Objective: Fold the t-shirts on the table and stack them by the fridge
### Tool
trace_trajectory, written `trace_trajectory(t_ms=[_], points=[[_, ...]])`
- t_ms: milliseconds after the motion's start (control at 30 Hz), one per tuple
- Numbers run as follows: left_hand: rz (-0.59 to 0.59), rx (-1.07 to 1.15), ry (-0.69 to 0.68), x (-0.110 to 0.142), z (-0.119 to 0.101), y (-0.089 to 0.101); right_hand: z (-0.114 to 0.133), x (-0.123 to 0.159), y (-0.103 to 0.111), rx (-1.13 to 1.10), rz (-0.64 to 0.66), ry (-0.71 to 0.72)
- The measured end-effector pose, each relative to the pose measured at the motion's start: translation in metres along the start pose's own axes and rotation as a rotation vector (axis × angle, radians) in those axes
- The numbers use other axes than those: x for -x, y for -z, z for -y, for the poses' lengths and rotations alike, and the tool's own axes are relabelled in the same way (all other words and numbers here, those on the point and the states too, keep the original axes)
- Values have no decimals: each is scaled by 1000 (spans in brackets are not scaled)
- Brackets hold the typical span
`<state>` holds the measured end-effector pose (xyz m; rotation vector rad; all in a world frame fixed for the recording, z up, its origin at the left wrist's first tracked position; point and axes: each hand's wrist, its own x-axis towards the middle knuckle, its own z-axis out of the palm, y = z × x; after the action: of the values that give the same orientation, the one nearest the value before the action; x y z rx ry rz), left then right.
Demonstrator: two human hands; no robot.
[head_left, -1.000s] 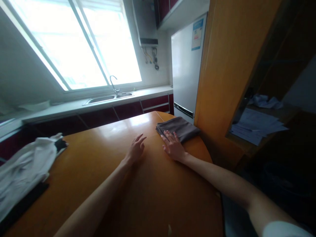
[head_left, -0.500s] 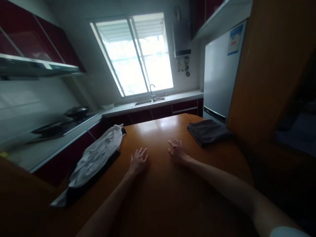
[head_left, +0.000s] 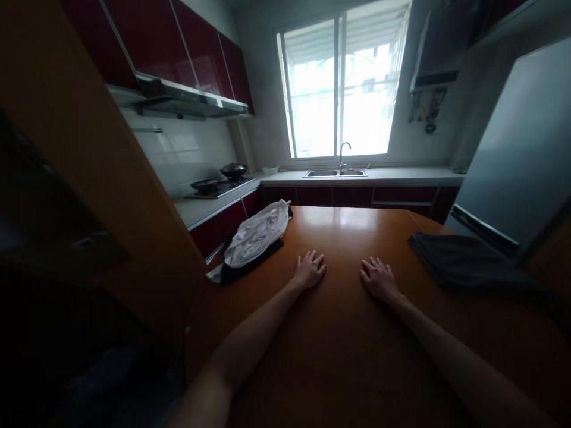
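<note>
My left hand [head_left: 309, 271] lies flat on the wooden table [head_left: 339, 345], fingers spread and holding nothing. My right hand [head_left: 377, 277] rests palm down a little to its right, also open. Left of my left hand is a crumpled heap of white and black cloth [head_left: 259, 233], perhaps a garment. A folded dark grey cloth [head_left: 468, 261] lies on the table to the right of my right hand. Neither hand touches the cloths.
Beyond the table runs a counter with a sink [head_left: 322, 173] and a faucet [head_left: 342, 156] under a window. At the left a gas stove [head_left: 218, 189] bears a lidded wok [head_left: 233, 171] and a pan [head_left: 204, 186]. A fridge [head_left: 513, 148] stands at the right.
The view has swung left and levelled, so things appear further right. Both hands still lie flat on the table, and the cloths seem unmoved.
</note>
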<state>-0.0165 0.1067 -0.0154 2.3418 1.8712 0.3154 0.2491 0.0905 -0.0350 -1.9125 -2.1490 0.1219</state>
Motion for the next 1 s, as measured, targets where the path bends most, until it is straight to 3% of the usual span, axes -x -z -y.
trace_trajectory(t_ms=[167,500,633,800,1000], points=[[-24,73,-9,1,1,1,-3,-1,-2,27,7,2],[-226,221,52,-6,17,2,-14,-3,-7,45,20,33],[-376,194,139,-8,43,26,-16,-4,-10,53,16,38],[-586,75,366,4,93,54,-15,-3,-10,51,10,40],[-577,4,519,16,124,54,-15,-3,-9,39,10,32]])
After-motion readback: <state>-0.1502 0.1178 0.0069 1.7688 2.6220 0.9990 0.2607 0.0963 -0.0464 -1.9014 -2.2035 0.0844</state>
